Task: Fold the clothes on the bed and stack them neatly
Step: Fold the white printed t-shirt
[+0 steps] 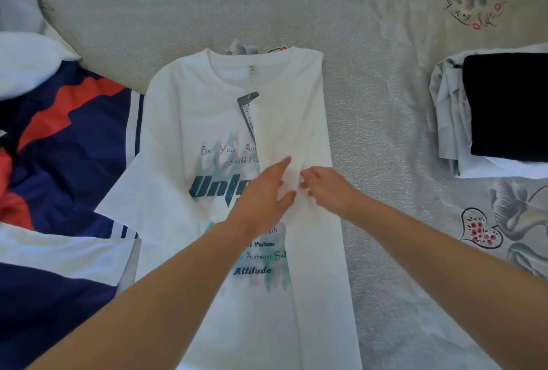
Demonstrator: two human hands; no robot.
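Head view shows, nearest the person, two bare forearms reaching forward over a white cotton T-shirt with teal and black printed lettering [237, 162], which lies face up on the bed directly under both hands. The left hand [262, 194] rests flat on the shirt's middle with its fingers straight, pressing the cloth down at the inner edge of the folded panel. Just to its right, almost touching it, the right hand [324, 189] has its fingers curled onto the right side of the shirt, which is already turned inward over the chest; whether those fingers actually pinch the cloth cannot be told. The shirt looks light, thin and limp, so it should crease wherever it is pressed but will likely slide and wrinkle if dragged; the likely best holds are the shoulder seam and the hem of the side still spread out to the left of the hands, lifted together and laid across. A dark cardboard hang tag [248, 108] lies beyond the fingertips below the collar, stiff enough to make a lump if folded in. Left of the left arm sprawls a navy, red and white garment [65, 138], unfolded. Far to the right of the right hand sits a stack of folded clothes topped by black fabric [504, 108] on the grey patterned bedsheet [370, 28].
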